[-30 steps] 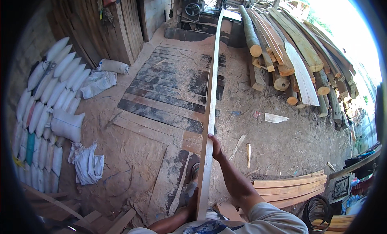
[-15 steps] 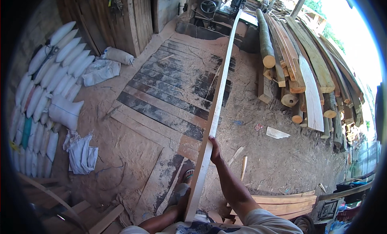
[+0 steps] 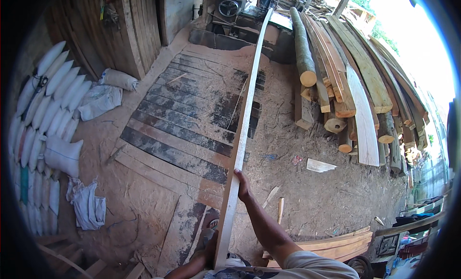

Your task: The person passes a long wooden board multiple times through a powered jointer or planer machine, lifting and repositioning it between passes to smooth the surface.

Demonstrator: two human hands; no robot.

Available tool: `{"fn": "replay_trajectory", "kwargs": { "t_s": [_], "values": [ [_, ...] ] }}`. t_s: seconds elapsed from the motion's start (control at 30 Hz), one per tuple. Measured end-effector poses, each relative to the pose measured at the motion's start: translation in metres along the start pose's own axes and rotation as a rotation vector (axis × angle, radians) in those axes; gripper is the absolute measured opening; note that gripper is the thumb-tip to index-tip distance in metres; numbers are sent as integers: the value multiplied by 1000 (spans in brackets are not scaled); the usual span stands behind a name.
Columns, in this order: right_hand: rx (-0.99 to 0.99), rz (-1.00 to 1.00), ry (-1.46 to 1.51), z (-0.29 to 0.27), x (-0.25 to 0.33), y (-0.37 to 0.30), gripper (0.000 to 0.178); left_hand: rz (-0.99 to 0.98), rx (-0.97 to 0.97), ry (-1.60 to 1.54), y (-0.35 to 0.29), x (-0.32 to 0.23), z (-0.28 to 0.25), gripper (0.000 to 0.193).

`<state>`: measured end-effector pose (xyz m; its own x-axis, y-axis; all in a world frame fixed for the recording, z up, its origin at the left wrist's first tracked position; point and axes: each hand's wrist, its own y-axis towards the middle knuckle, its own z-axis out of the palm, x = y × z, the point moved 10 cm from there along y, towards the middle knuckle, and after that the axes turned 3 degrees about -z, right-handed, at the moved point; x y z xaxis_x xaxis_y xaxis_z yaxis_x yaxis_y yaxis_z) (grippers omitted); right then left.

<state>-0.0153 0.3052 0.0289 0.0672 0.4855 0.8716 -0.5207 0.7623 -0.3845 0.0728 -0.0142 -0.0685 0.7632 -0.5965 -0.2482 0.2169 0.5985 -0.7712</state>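
Note:
A long, squared wooden beam [image 3: 229, 207] runs from close to my body away to a machine [image 3: 229, 9] with a handwheel at the far end. My right hand [image 3: 243, 186] grips the beam's right side, thumb laid over its top edge. Lower down, my left hand [image 3: 211, 245] is against the left side near the beam's close end. Its fingers are mostly hidden by the wood. Whether the far end rests on the machine is too small to tell.
Stacked white sacks [image 3: 45, 108] line the left wall. Logs and planks [image 3: 353, 82] are piled at the right. Sawdust-strewn boards [image 3: 177, 115] lie in the floor left of the beam. Cut planks [image 3: 331, 245] lie near my right elbow, and wood scraps [image 3: 321, 165] litter the ground.
The whole scene has shifted left in view, with nearer things slightly lower, as my head turned. Both hands stay at the beam; little movement of the beam itself shows.

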Motion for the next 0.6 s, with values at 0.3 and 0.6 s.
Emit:
{"fn": "replay_trajectory", "kwargs": {
  "t_s": [0.3, 0.6],
  "values": [
    [-46, -9, -8, -9, 41, 93, 53, 11, 76, 9, 42, -104, 45, 61],
    [-20, 118, 21, -22, 83, 202, 55, 63, 101, -43, 103, -198, 79, 61]
  ]
}}
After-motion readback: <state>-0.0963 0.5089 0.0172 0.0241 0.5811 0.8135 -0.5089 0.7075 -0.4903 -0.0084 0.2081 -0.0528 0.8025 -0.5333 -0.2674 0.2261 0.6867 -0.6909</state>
